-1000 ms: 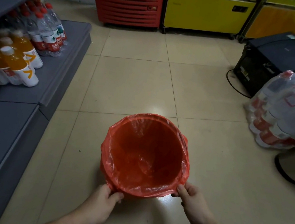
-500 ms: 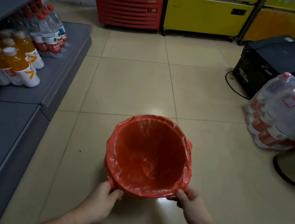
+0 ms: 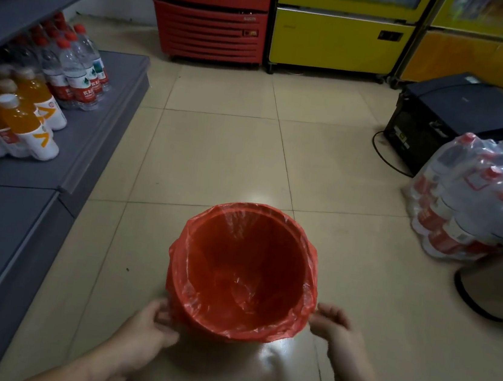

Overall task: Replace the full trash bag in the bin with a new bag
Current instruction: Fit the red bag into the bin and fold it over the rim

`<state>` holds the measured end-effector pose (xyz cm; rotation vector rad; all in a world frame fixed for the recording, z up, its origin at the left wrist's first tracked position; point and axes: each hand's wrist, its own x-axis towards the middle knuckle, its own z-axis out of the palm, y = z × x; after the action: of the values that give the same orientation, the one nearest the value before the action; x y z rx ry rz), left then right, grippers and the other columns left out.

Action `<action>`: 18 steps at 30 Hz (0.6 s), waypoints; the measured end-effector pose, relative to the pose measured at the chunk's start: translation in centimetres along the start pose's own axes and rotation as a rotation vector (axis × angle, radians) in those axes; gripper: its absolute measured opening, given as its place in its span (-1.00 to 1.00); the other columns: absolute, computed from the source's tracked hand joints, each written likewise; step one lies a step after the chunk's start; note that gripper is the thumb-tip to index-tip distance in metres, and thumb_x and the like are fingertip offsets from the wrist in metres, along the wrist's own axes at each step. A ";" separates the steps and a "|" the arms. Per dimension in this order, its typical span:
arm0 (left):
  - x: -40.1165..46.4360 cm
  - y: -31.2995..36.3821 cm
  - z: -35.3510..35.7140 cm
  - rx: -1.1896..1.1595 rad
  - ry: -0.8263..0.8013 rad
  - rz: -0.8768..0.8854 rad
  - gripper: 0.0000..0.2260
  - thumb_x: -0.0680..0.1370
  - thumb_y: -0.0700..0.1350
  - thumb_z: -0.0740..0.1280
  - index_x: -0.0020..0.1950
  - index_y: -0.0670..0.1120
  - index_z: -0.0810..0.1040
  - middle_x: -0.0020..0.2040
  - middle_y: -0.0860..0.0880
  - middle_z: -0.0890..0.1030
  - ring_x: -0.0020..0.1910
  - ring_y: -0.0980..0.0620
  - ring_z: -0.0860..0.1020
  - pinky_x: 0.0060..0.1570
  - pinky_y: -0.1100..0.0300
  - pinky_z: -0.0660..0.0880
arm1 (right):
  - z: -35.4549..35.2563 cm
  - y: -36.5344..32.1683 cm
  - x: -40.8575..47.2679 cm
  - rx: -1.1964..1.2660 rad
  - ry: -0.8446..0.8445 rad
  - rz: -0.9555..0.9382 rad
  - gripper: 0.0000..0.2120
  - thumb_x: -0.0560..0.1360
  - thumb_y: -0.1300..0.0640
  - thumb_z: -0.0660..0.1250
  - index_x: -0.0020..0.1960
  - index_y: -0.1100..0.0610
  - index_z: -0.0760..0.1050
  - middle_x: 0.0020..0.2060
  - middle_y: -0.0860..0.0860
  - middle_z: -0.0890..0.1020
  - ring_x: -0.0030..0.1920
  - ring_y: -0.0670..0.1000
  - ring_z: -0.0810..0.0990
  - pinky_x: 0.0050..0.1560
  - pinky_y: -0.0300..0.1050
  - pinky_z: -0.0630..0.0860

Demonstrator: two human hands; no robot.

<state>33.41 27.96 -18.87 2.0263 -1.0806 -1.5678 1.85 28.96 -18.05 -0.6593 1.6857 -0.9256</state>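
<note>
Two hands flank the bin (image 3: 236, 251): left hand (image 3: 146, 327) touches the bag (image 3: 307, 305), grip unclear; right hand (image 3: 336, 329) grip wide.

A round red plastic bin (image 3: 236, 251) stands upright between the left hand (image 3: 144, 332) and the right hand (image 3: 337, 330). A thin red plastic bag (image 3: 301, 328) lines it, folded over its rim.

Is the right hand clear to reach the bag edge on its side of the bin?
Likely yes: the right hand hangs open beside the folded edge of the red bag; nothing lies between them.
</note>
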 end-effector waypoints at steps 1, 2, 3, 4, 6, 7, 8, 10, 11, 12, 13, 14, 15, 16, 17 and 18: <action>0.3 0.6 -0.7 -0.067 0.074 -0.004 -0.64 0.49 -0.36 0.40 0.25 -0.11 0.51 0.03 -0.08 0.65 0.03 -0.07 0.61 0.06 0.02 0.50 | -0.1 -0.9 0.0 0.020 0.041 -0.005 -0.65 0.34 0.03 0.50 0.10 0.07 0.59 -0.01 0.02 0.69 -0.02 0.02 0.63 -0.09 -0.14 0.42; 0.5 1.3 -1.3 -0.131 0.142 -0.003 -0.67 0.54 -0.29 0.38 0.28 -0.08 0.52 0.08 -0.07 0.64 0.06 -0.08 0.60 0.03 0.00 0.46 | -0.1 -1.7 0.3 0.008 0.062 -0.026 -0.67 0.39 -0.05 0.49 0.10 0.03 0.58 0.00 -0.03 0.68 -0.01 0.00 0.62 -0.08 -0.13 0.43; 0.6 2.3 -1.7 -0.181 0.187 0.003 -0.71 0.58 -0.15 0.37 0.30 -0.03 0.52 0.13 -0.05 0.64 0.08 -0.07 0.58 0.00 0.00 0.43 | 0.1 -2.6 0.5 -0.026 0.070 -0.040 -0.71 0.44 -0.13 0.45 0.08 0.00 0.59 0.00 -0.07 0.67 0.01 -0.02 0.62 -0.01 -0.09 0.48; 0.6 3.4 -2.1 -0.221 0.200 0.003 -0.72 0.59 0.00 0.35 0.30 0.02 0.52 0.15 -0.02 0.63 0.08 -0.05 0.58 -0.03 0.00 0.41 | 0.3 -3.2 0.8 -0.061 0.076 -0.050 -0.70 0.45 -0.20 0.41 0.05 -0.03 0.60 0.00 -0.10 0.67 0.03 -0.02 0.63 0.07 -0.04 0.51; 0.9 5.0 -2.2 -0.272 0.157 -0.005 -0.69 0.56 0.17 0.33 0.22 0.05 0.58 0.10 0.02 0.67 0.08 -0.03 0.58 -0.06 0.02 0.39 | 0.9 -4.0 1.5 -0.078 0.093 -0.048 -0.60 0.40 -0.28 0.40 0.06 -0.02 0.63 -0.02 -0.10 0.70 0.03 -0.03 0.65 0.13 -0.01 0.55; 1.0 5.6 -2.1 -0.277 0.125 -0.007 -0.68 0.55 0.20 0.33 0.17 0.03 0.62 0.04 0.02 0.71 0.07 -0.03 0.60 -0.06 0.03 0.39 | 1.2 -4.1 2.0 -0.084 0.102 -0.046 -0.61 0.41 -0.24 0.42 0.08 0.02 0.65 -0.06 -0.07 0.72 0.00 -0.03 0.67 0.08 -0.05 0.57; 1.3 6.0 -1.9 -0.279 0.115 -0.005 -0.69 0.54 0.19 0.35 0.12 0.02 0.65 0.00 0.01 0.73 0.07 -0.04 0.61 -0.03 0.00 0.40 | 1.4 -4.1 2.5 -0.098 0.111 -0.052 -0.68 0.46 -0.15 0.44 0.05 0.07 0.68 -0.13 -0.05 0.75 -0.05 -0.04 0.69 0.00 -0.10 0.58; 1.6 6.4 -1.5 -0.304 0.145 0.004 -0.69 0.52 0.15 0.39 0.10 -0.03 0.68 -0.04 -0.02 0.75 0.09 -0.07 0.62 0.16 -0.13 0.40 | 1.6 -4.1 3.2 -0.126 0.150 -0.059 -0.79 0.49 -0.01 0.46 -0.06 0.13 0.72 -0.27 -0.03 0.76 -0.14 -0.04 0.72 -0.10 -0.10 0.60; 1.7 6.5 -1.5 -0.334 0.161 0.004 -0.68 0.50 0.13 0.43 0.10 -0.06 0.68 -0.04 -0.04 0.75 0.10 -0.07 0.61 0.25 -0.18 0.37 | 1.7 -4.2 3.3 -0.124 0.185 -0.054 -0.80 0.48 0.00 0.47 -0.12 0.13 0.73 -0.31 -0.03 0.75 -0.17 -0.01 0.72 -0.12 -0.09 0.61; 1.7 6.5 -1.5 -0.372 0.165 0.004 -0.67 0.48 0.12 0.46 0.09 -0.09 0.68 -0.05 -0.05 0.76 0.09 -0.08 0.62 0.30 -0.21 0.33 | 1.7 -4.1 3.5 -0.121 0.220 -0.050 -0.79 0.47 -0.02 0.48 -0.18 0.12 0.72 -0.34 -0.02 0.74 -0.19 0.01 0.72 -0.17 -0.09 0.61; 1.7 6.6 -1.4 -0.407 0.159 -0.002 -0.65 0.44 0.10 0.49 0.08 -0.12 0.68 -0.06 -0.07 0.76 0.08 -0.07 0.62 0.35 -0.21 0.30 | 1.7 -4.2 3.5 -0.122 0.250 -0.045 -0.77 0.46 -0.03 0.48 -0.23 0.12 0.71 -0.36 0.00 0.74 -0.24 0.03 0.70 -0.25 -0.10 0.57; 1.8 6.6 -1.5 -0.441 0.152 -0.004 -0.65 0.42 0.09 0.51 0.05 -0.14 0.68 -0.08 -0.09 0.76 0.07 -0.06 0.63 0.40 -0.21 0.26 | 1.7 -4.3 3.6 -0.126 0.268 -0.052 -0.75 0.46 -0.03 0.48 -0.26 0.13 0.69 -0.38 0.02 0.72 -0.32 0.04 0.67 -0.35 -0.14 0.52; 1.9 6.5 -1.4 -0.472 0.149 -0.003 -0.66 0.40 0.07 0.52 0.03 -0.15 0.68 -0.10 -0.10 0.75 0.04 -0.05 0.63 0.43 -0.22 0.23 | 1.7 -4.4 3.6 -0.137 0.277 -0.058 -0.73 0.47 -0.03 0.46 -0.28 0.15 0.67 -0.40 0.04 0.69 -0.41 0.03 0.59 -0.45 -0.17 0.45; 2.0 6.4 -1.4 -0.501 0.144 -0.001 -0.68 0.40 0.04 0.53 0.01 -0.15 0.67 -0.10 -0.11 0.75 0.02 -0.04 0.63 0.45 -0.21 0.20 | 1.7 -4.5 3.7 -0.150 0.284 -0.069 -0.70 0.49 -0.02 0.45 -0.29 0.18 0.64 -0.44 0.05 0.64 -0.48 0.02 0.50 -0.53 -0.21 0.36; 2.1 6.3 -1.3 -0.528 0.145 -0.002 -0.70 0.41 0.03 0.52 0.00 -0.15 0.66 -0.10 -0.12 0.75 0.02 -0.03 0.63 0.45 -0.21 0.20 | 1.8 -4.6 3.8 -0.166 0.283 -0.078 -0.67 0.51 -0.01 0.43 -0.31 0.20 0.60 -0.48 0.06 0.57 -0.52 0.00 0.42 -0.59 -0.25 0.29; 2.2 6.2 -1.3 -0.552 0.143 -0.003 -0.71 0.41 0.02 0.52 0.00 -0.14 0.65 -0.09 -0.12 0.74 0.03 -0.04 0.63 0.43 -0.19 0.22 | 1.8 -4.7 3.9 -0.184 0.275 -0.087 -0.65 0.52 0.00 0.41 -0.34 0.20 0.55 -0.51 0.06 0.51 -0.55 -0.02 0.36 -0.62 -0.27 0.24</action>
<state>32.67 22.16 -15.69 1.7223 -0.5133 -1.4869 2.34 22.78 -16.48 -0.7597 2.0180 -0.9641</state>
